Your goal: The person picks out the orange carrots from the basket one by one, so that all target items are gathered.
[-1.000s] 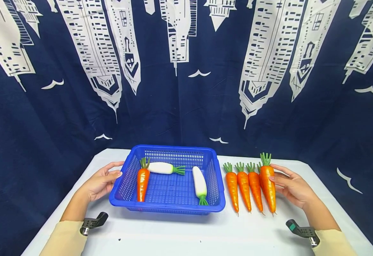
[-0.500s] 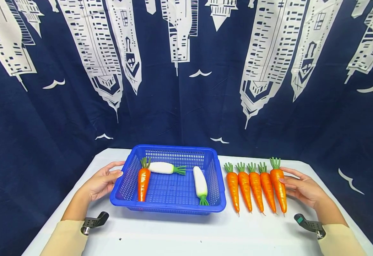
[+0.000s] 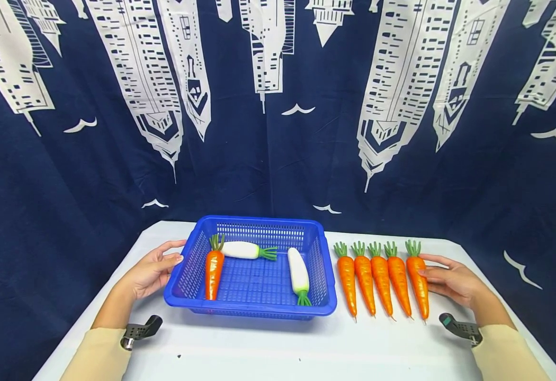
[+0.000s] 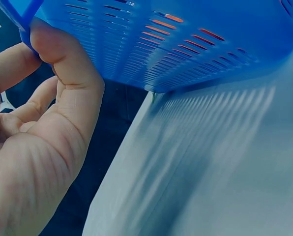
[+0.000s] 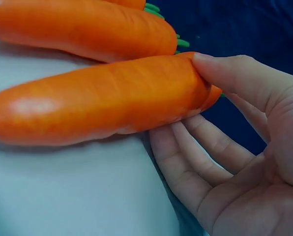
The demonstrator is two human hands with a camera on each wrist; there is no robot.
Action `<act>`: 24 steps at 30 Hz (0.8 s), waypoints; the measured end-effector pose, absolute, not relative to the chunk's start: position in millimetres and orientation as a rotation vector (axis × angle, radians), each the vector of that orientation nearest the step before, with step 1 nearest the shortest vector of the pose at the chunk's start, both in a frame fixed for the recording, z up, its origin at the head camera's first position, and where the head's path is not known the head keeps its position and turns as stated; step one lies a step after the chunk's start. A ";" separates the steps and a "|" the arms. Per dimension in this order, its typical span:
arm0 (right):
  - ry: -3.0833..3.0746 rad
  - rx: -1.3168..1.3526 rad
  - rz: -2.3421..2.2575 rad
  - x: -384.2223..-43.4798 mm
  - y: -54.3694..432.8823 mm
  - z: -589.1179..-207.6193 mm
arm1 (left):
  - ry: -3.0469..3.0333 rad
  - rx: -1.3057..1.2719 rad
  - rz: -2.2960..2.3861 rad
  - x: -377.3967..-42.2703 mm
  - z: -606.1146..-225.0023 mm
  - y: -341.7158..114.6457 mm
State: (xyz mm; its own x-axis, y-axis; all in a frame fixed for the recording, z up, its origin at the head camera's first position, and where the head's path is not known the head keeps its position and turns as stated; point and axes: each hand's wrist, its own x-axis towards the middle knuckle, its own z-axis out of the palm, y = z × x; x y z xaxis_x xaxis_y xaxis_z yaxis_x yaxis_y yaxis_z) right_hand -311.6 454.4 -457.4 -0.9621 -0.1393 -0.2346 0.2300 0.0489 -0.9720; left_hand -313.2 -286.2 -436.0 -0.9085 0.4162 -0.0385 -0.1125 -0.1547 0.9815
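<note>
My left hand [image 3: 153,270] pinches the left rim of a blue plastic basket [image 3: 254,311], thumb and fingers meeting at the edge in the left wrist view. Inside the basket lie one carrot [image 3: 213,272] and two white radishes with green tops, one radish [image 3: 241,250] along the back and another radish [image 3: 298,271] at the right. My right hand [image 3: 454,280] holds the rightmost carrot [image 5: 102,101] near its leafy end, thumb on top and fingers beneath. This carrot lies at the right end of a row, a small gap from its neighbour carrot [image 3: 398,280].
Several carrots lie side by side right of the basket, tops toward the back, such as the leftmost carrot [image 3: 347,280]. Everything stands on a white table [image 3: 240,352]. Behind it hangs a dark blue cloth [image 3: 268,159] printed with white buildings.
My right hand has carried its carrot rightward from over the row and lowered it to the row's right end. The left hand and basket have stayed in place.
</note>
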 end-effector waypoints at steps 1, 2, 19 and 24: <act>2.076 0.094 -1.981 -312.5 454.7 -458.2 | 1.772 0.343 2.125 -313.2 -435.8 -286.2; 2.086 0.098 -1.969 -313.3 455.1 -458.8 | 1.772 0.342 2.124 -313.1 -435.5 -286.0; 2.219 0.129 -1.780 -318.7 453.0 -452.4 | 1.776 0.342 2.121 -311.2 -433.7 -285.4; 2.242 0.137 -1.785 -318.6 453.0 -453.0 | 1.763 0.359 2.123 -311.4 -434.1 -286.3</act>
